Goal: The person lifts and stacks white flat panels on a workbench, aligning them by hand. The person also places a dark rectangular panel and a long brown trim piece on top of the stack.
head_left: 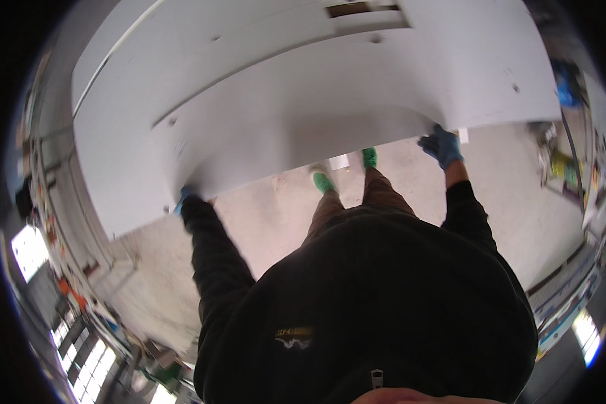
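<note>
Two hands, left hand [184, 196] and right hand [442, 147], are meeting the near edge of the white panel [249, 101], wide apart, right one partly spread. Whether either is gripping, I can't tell; I'm judging even, level support best.

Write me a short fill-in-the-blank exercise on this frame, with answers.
The left hand and right hand, both in blue gloves, are at the near ____ of the large flat white panel.
Bare skin clearly shows between glove and long black sleeve on only the ____ arm.
The two low shoes on the person's feet are ____.

Missing words: edge; right; green.
</note>
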The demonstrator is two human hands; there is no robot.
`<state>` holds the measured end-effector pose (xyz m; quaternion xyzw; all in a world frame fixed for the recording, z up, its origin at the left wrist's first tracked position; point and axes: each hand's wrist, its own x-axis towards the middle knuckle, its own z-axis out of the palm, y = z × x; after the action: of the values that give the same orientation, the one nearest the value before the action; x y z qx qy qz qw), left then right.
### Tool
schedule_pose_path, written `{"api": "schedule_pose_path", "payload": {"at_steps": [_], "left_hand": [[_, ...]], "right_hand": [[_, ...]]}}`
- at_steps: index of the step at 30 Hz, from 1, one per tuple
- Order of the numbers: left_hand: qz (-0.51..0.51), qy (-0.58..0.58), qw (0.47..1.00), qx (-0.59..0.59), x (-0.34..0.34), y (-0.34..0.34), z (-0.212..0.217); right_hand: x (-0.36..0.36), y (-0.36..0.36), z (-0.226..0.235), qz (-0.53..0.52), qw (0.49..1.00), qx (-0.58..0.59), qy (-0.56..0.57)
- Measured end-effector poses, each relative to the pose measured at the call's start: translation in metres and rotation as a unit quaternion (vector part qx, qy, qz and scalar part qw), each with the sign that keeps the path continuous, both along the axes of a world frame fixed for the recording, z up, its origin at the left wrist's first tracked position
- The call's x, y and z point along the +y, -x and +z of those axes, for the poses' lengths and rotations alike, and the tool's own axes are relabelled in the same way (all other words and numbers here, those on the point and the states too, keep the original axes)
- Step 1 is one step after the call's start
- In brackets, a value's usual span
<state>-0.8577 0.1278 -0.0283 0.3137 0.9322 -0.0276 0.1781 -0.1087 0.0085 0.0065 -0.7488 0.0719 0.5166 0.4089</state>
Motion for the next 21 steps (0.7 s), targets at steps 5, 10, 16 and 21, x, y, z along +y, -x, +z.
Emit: {"api": "schedule_pose_path", "payload": {"at_steps": [5,10,16,21], "left_hand": [[0.038,-0.034,0.998,-0.023,-0.012,-0.084,0.0],[0.074,-0.049,0.995,-0.037,-0.016,-0.104,0.022],[0.086,-0.062,0.993,-0.055,-0.016,-0.105,0.025],[0.074,-0.071,0.993,-0.062,-0.024,-0.105,0.016]], "right_hand": [[-0.007,-0.006,-0.005,0.04,0.999,-0.009,-0.024],[-0.005,-0.011,-0.01,0.033,0.999,-0.003,-0.02],[-0.006,-0.019,-0.017,0.068,0.997,-0.026,-0.022],[-0.009,-0.028,-0.039,0.063,0.998,-0.013,-0.007]]}}
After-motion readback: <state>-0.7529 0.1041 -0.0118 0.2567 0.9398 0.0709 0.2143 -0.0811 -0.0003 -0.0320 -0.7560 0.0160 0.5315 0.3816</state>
